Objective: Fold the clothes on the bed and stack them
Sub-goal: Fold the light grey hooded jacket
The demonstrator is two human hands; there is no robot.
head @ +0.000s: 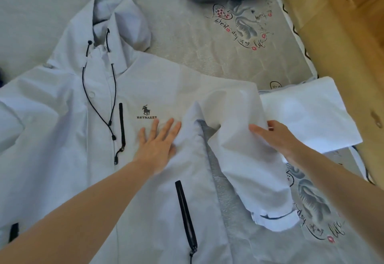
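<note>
Jacket (pixel 87 118) white, hooded — black zips, drawcords, horse logo on chest.

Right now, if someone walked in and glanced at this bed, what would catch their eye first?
The big white hooded jacket spread face up across the bed, with black drawcords and a horse logo on the chest. The left hand presses flat just below that logo, while the right hand grips the jacket's sleeve, folded in over the body. To the right, a folded white garment lies near the mattress edge.
</note>
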